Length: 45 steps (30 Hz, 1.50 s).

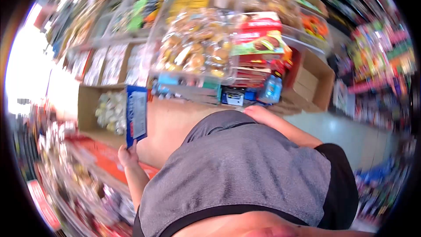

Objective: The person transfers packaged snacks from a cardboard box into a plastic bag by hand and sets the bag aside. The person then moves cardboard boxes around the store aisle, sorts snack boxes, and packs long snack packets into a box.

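My left hand (128,155) is closed on the lower edge of a blue packet (137,116) with a pale panel and white lettering too blurred to read. The packet stands upright against the right side of an open cardboard box (90,109). Inside that box lie many small pale wrapped pieces (110,112). My right hand (258,114) rests by my knee (223,120), fingers laid out and nothing seen in them. Just beyond it are a light-blue bottle (272,88) and a stack of red boxes (253,77).
Ahead stands a clear plastic bin (230,68) of wrapped snacks, beside a red and green carton (258,35). An open cardboard box (309,81) sits to the right. An orange-red surface (103,158) lies on the left. Crowded shelves (377,101) at the right are blurred.
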Each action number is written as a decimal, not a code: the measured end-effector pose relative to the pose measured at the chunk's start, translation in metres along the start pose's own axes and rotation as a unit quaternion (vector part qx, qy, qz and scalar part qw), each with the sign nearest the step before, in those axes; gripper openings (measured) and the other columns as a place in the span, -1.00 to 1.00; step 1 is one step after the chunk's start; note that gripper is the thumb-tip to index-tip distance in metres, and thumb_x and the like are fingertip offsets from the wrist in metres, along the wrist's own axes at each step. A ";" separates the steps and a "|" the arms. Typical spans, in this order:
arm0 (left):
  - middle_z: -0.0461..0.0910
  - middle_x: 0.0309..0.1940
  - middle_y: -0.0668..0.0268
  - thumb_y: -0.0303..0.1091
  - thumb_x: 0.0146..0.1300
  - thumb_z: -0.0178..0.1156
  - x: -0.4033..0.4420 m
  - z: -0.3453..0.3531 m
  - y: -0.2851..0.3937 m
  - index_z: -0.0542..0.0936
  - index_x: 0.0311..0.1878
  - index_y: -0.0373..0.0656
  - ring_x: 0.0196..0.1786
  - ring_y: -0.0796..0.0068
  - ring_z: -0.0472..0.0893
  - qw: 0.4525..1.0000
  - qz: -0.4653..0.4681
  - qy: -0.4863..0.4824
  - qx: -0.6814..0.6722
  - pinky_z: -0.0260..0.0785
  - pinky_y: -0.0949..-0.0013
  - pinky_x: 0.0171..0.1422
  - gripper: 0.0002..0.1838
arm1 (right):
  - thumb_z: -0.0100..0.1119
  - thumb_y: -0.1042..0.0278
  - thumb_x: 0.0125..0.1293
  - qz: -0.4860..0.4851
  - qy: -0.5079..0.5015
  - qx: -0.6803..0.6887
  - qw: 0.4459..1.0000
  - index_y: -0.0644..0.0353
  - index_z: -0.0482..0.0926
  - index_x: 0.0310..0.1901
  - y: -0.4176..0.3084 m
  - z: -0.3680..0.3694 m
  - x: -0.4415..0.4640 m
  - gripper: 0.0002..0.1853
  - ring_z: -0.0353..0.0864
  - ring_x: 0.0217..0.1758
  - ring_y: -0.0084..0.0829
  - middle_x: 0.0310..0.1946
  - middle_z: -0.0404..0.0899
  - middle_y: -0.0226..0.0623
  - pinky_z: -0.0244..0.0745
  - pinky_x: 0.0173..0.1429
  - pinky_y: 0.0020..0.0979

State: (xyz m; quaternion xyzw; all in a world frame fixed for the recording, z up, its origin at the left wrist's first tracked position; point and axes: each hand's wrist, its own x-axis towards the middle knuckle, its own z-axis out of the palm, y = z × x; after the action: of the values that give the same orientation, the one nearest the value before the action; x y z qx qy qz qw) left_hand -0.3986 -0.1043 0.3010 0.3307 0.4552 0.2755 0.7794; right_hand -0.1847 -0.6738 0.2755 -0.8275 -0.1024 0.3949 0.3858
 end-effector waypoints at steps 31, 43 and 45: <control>0.37 0.25 0.08 -0.20 0.37 -0.02 0.152 0.129 -0.106 0.22 0.33 -0.31 0.21 0.11 0.50 0.986 -0.114 0.041 0.114 0.49 0.16 0.29 -0.44 | 0.00 0.08 0.43 0.378 0.326 0.451 0.740 0.18 0.35 0.26 0.235 -0.023 -0.163 -0.52 0.55 0.03 -0.20 0.14 0.49 -0.12 0.48 0.07 -0.13; 0.57 -0.14 0.22 -0.25 0.39 0.05 -0.108 -0.008 -0.295 0.37 0.08 -0.24 -0.05 0.40 0.55 0.684 -0.171 -0.291 0.647 0.46 0.33 0.09 -0.69 | -0.09 -0.54 0.24 0.373 0.275 0.693 0.552 0.31 0.12 0.35 0.375 -0.179 -0.118 0.00 0.50 0.06 0.02 0.09 0.43 0.12 0.46 0.05 -0.01; 0.59 -0.08 0.20 -0.28 0.41 0.06 -0.120 -0.008 -0.307 0.36 0.18 -0.27 0.02 0.41 0.55 0.681 -0.141 -0.336 0.636 0.43 0.33 0.15 -0.63 | -0.10 -0.55 0.24 0.355 0.277 0.712 0.539 0.28 0.12 0.35 0.385 -0.182 -0.105 0.00 0.49 0.05 0.05 0.08 0.41 0.12 0.46 0.04 0.01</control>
State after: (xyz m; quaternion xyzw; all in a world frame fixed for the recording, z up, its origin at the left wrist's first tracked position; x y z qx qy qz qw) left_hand -0.4186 -0.3832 0.1257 0.7487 0.2701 -0.3228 0.5122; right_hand -0.1731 -1.0877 0.1295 -0.3175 0.6264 0.1942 0.6849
